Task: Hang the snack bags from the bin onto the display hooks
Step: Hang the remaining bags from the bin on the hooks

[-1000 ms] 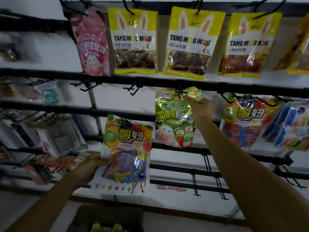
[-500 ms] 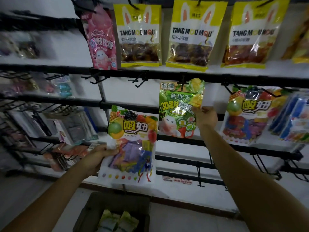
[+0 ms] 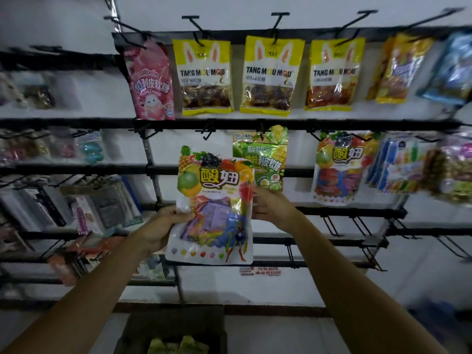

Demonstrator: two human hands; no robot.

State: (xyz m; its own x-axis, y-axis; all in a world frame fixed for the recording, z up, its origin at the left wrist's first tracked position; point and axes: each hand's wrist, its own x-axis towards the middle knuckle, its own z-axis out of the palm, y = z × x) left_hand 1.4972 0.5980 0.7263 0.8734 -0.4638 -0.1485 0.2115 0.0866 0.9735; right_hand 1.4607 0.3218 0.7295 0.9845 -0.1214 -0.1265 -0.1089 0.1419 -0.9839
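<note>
Left hand (image 3: 163,229): fingers curled round the left edge of the SUANNIU bag (image 3: 217,200), thumb on the front, about mid-height. Right hand (image 3: 274,209): grips the right edge slightly higher, fingertips hidden behind the film. Both arms stretched up and forward. The bag is upright, with its print towards the camera.

Bag print: big "酸妞", "SUANNIU" under it, fruit art on top, a clear window showing wrapped sweets, a cartoon figure lower right and a row of coloured dots along the bottom.

Position: in the air in front of the rack, below the middle rail (image 3: 229,123), on no hook. A bare hook (image 3: 208,131) sits just above its top edge. Its upper right corner overlaps the green bag (image 3: 265,159).

The green bag hangs from the middle rail and reads "新期天", "剥皮软糖", "350%", "0脂肪". Further right on the same rail is a second 酸妞 bag (image 3: 342,167), same print.

Top rail: pink bag (image 3: 152,83) with "bobo" and "剥皮软糖", then three yellow bags (image 3: 205,77) with rabbit ears, "TANG MOU MOU". Packs at the far left and right are too blurred to read.

Bin (image 3: 153,325) on the floor at the bottom edge, between the arms, with green packets (image 3: 176,344) inside.
</note>
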